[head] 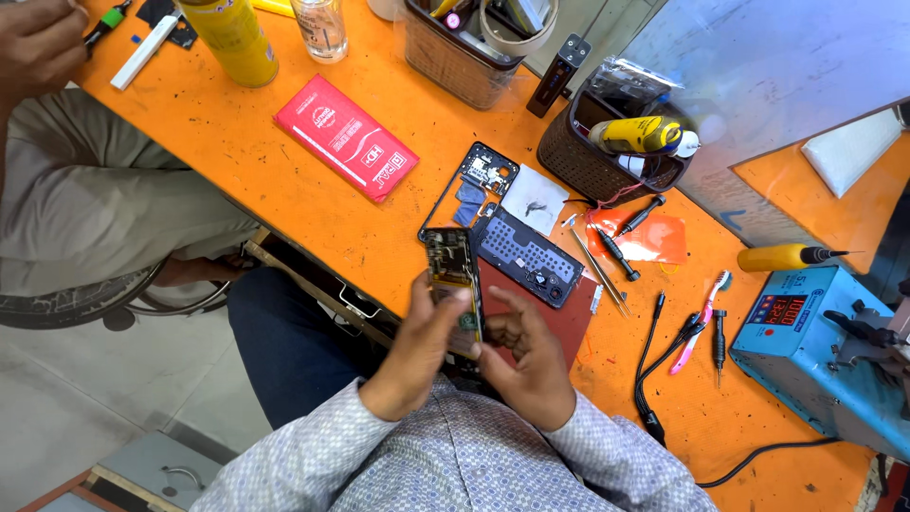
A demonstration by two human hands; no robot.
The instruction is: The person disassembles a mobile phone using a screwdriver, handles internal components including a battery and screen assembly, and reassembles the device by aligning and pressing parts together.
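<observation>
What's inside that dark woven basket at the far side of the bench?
In the dark woven basket a yellow tube-shaped bottle with a white cap lies across the top, and a crumpled clear plastic bag sits behind it. Red wires trail out below. Anything deeper is hidden by these.

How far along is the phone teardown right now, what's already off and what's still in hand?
Done: the dark back panel and a separate phone frame already lie on the orange bench, with screwdrivers and tweezers beside them. In hand: the left hand holds the opened phone body upright while the right hand works at its lower end. Left: the internals still sit in that body; nothing looks reassembled.
</observation>
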